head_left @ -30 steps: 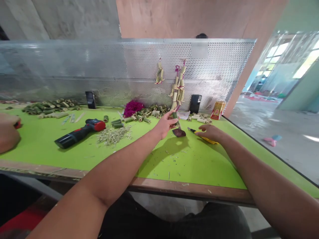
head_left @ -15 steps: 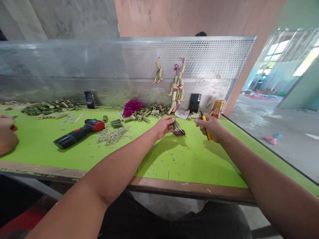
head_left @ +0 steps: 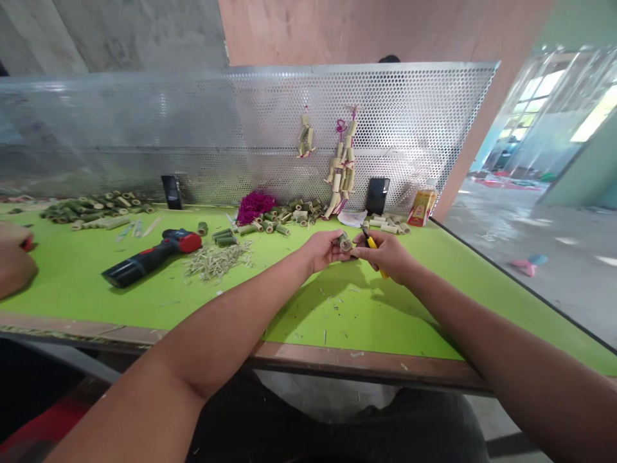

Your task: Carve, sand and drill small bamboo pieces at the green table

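My left hand (head_left: 325, 249) is closed around a short green bamboo piece (head_left: 344, 242), whose cut end faces me. Close on its right, my right hand (head_left: 388, 254) grips a yellow utility knife (head_left: 372, 243), the black tip pointing up and left. My right fingertips are beside the bamboo's end; whether they touch it I cannot tell. A dark object lies on the green tabletop (head_left: 308, 308) under my hands, mostly covered. Behind my right hand lie several pale peeled bamboo pieces (head_left: 389, 223).
A cordless drill (head_left: 154, 257) lies to the left beside bamboo shavings (head_left: 219, 260). Green bamboo pieces (head_left: 91, 209) and purple string (head_left: 255, 207) are at the back. A phone (head_left: 377, 196) and a bottle (head_left: 423, 204) stand back right. Another person's hand (head_left: 14, 260) is far left.
My right hand has moved left with the knife, up to the bamboo piece. My left hand has turned the piece so that its cut end faces me.
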The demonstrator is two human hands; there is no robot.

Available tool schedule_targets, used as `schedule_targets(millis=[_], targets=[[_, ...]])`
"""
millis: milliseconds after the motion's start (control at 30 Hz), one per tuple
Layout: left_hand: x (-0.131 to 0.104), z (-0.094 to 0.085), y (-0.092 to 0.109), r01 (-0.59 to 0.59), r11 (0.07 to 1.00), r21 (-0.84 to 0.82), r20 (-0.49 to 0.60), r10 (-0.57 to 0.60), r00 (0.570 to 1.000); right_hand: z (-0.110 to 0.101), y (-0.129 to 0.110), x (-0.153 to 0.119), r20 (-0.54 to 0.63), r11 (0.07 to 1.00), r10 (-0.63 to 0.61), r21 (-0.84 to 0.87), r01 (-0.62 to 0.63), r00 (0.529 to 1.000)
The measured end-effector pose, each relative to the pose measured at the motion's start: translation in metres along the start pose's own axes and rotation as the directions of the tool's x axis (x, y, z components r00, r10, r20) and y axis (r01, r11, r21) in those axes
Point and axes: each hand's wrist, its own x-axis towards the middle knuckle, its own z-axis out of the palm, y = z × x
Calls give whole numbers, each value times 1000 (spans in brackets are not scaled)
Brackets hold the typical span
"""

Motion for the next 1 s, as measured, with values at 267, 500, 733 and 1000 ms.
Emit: schedule_targets(millis=[267, 500, 733, 1000], targets=[[-4, 5, 0, 43, 999, -27, 8, -42, 999, 2, -3, 0, -55, 999, -45, -27, 43, 997], [-4, 8, -3, 14, 1000, 6, 75, -14, 997, 1, -4, -1, -107, 974, -209, -109, 198, 972], [1, 7, -8, -14, 1000, -14, 41, 14, 999, -5, -4, 0, -13, 937, -310, -175, 304, 951], [-5, 8, -10, -64, 998, 10, 208, 61, 976, -8, -9, -6, -141, 946, -265, -231, 228, 954]])
